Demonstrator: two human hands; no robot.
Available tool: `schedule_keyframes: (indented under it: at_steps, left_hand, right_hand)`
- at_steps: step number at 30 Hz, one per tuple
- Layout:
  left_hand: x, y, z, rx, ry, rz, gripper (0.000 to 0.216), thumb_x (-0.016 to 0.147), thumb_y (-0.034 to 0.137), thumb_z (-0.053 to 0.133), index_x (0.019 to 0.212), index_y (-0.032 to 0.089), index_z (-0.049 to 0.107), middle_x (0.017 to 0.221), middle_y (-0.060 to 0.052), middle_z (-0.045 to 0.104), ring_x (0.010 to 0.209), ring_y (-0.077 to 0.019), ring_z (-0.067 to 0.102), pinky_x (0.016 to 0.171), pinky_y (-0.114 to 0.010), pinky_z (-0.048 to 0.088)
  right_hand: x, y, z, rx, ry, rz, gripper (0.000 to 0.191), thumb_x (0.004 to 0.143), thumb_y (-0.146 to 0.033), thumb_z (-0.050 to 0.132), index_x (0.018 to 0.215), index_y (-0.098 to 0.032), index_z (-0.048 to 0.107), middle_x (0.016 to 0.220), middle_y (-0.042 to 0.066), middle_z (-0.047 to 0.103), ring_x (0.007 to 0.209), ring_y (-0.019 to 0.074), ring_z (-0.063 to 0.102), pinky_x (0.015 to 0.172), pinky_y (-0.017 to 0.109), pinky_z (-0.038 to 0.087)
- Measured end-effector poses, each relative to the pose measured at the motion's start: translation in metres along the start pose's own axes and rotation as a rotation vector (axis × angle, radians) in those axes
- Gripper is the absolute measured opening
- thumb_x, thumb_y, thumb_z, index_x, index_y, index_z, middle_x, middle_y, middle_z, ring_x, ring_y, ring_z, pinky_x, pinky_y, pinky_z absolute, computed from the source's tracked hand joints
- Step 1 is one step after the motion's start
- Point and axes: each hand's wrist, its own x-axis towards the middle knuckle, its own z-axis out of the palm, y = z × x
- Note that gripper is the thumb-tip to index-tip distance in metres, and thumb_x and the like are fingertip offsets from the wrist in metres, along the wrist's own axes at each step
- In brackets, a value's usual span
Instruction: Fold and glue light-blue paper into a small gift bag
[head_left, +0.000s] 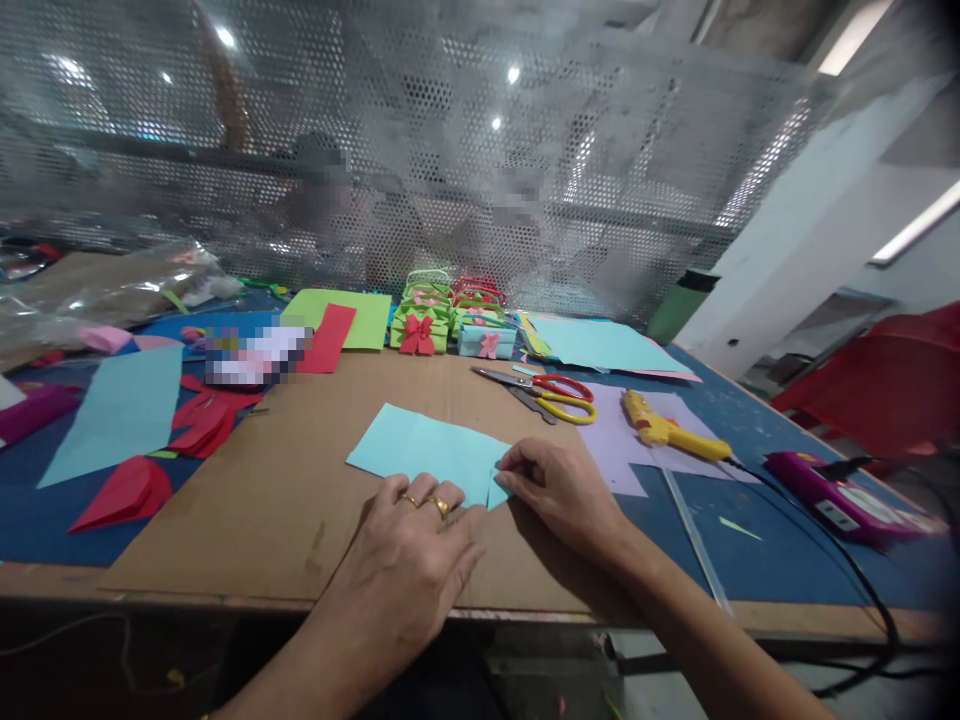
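The left hand (416, 550) lies palm down at the near edge of the light-blue paper (424, 440), its fingers (427, 488) bent, close together and resting on the sheet, two of them wearing gold-coloured rings (439, 507). The left thumb points right, apart from the fingers, and grips nothing that shows.

The right hand (566, 492) is closed at the paper's right end, thumb and forefinger pinched together on a narrow flap (498, 490) there; its other fingers curl in behind. Whether that flap is folded or partly cut away cannot be told.

The light-blue paper lies on the brown cardboard (277, 490), just beyond the left hand. Past the right hand lie scissors (541, 383) with red and yellow handles, and farther right a yellow glue gun (671, 434) rests on lilac paper (600, 445).
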Motion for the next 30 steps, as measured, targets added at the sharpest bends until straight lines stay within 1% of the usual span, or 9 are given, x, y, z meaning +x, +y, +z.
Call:
schedule_keyframes:
  at_steps: [9, 11, 13, 15, 17, 20, 27, 30]
  left_hand:
    - [-0.0009, 0.0011, 0.0001, 0.01, -0.007, -0.008, 0.023, 0.098, 0.024, 0.049, 0.118, 0.024, 0.06, 0.108, -0.005, 0.065, 0.099, -0.0256, 0.052, 0.085, -0.046, 0.034]
    - [-0.0009, 0.0016, 0.0004, 0.027, -0.006, -0.004, 0.028, 0.098, 0.025, 0.049, 0.126, 0.023, 0.057, 0.109, -0.005, 0.064, 0.099, -0.0257, 0.052, 0.086, -0.046, 0.034]
    - [-0.0008, 0.0021, 0.0, 0.038, -0.022, -0.004, 0.037, 0.099, 0.026, 0.049, 0.136, 0.026, 0.05, 0.111, -0.005, 0.064, 0.1, -0.0256, 0.052, 0.087, -0.046, 0.034]
    - [-0.0006, 0.0026, -0.0011, 0.039, -0.051, -0.013, 0.039, 0.1, 0.028, 0.048, 0.139, 0.029, 0.047, 0.112, -0.004, 0.063, 0.102, -0.0255, 0.051, 0.089, -0.046, 0.034]
    - [0.0, 0.003, -0.002, 0.035, -0.076, -0.028, 0.035, 0.101, 0.03, 0.048, 0.135, 0.031, 0.05, 0.112, -0.004, 0.062, 0.104, -0.0258, 0.051, 0.09, -0.046, 0.033]
    - [0.0009, 0.0029, -0.0018, 0.031, -0.077, -0.034, 0.03, 0.101, 0.033, 0.047, 0.13, 0.031, 0.054, 0.111, -0.004, 0.061, 0.102, -0.0259, 0.05, 0.089, -0.046, 0.033]
    - [0.0009, 0.0003, 0.0019, 0.025, -0.065, -0.025, 0.028, 0.1, 0.035, 0.048, 0.126, 0.031, 0.058, 0.108, -0.005, 0.06, 0.099, -0.0267, 0.049, 0.086, -0.046, 0.034]
    - [0.0032, 0.0005, 0.0011, 0.048, -0.046, -0.008, 0.03, 0.098, 0.035, 0.052, 0.127, 0.031, 0.059, 0.108, -0.006, 0.061, 0.098, -0.0275, 0.05, 0.084, -0.044, 0.035]
  right_hand:
    - [-0.0011, -0.0019, -0.001, -0.034, -0.006, 0.003, 0.007, 0.085, -0.022, 0.06, 0.086, -0.018, 0.066, 0.072, 0.0, 0.063, 0.065, 0.0132, 0.053, 0.061, 0.025, 0.036]
    - [-0.0013, -0.0022, -0.001, -0.037, -0.004, 0.002, 0.007, 0.085, -0.021, 0.06, 0.085, -0.019, 0.066, 0.071, 0.0, 0.063, 0.065, 0.0129, 0.053, 0.061, 0.025, 0.035]
    - [-0.0014, -0.0024, -0.0009, -0.039, 0.005, 0.003, 0.006, 0.085, -0.021, 0.061, 0.085, -0.019, 0.067, 0.07, -0.001, 0.063, 0.064, 0.0124, 0.053, 0.06, 0.024, 0.035]
    - [-0.0013, -0.0026, -0.0007, -0.045, 0.01, 0.005, 0.006, 0.084, -0.02, 0.062, 0.085, -0.019, 0.067, 0.069, -0.001, 0.063, 0.063, 0.0121, 0.053, 0.059, 0.024, 0.035]
    - [-0.0014, -0.0032, -0.0005, -0.05, 0.012, 0.008, 0.005, 0.084, -0.02, 0.062, 0.085, -0.019, 0.068, 0.069, -0.002, 0.063, 0.062, 0.0119, 0.052, 0.059, 0.024, 0.034]
    - [-0.0018, -0.0044, -0.0003, -0.049, 0.017, 0.006, 0.004, 0.084, -0.019, 0.063, 0.084, -0.019, 0.067, 0.069, -0.002, 0.063, 0.062, 0.0116, 0.052, 0.059, 0.024, 0.034]
    - [-0.0021, -0.0055, -0.001, -0.042, 0.016, 0.011, 0.003, 0.084, -0.02, 0.064, 0.083, -0.019, 0.067, 0.072, -0.001, 0.065, 0.064, 0.0116, 0.052, 0.059, 0.024, 0.034]
    - [-0.0018, -0.0044, -0.0011, -0.043, 0.011, 0.012, 0.003, 0.085, -0.02, 0.063, 0.084, -0.019, 0.066, 0.072, -0.001, 0.065, 0.065, 0.0118, 0.053, 0.06, 0.025, 0.035]
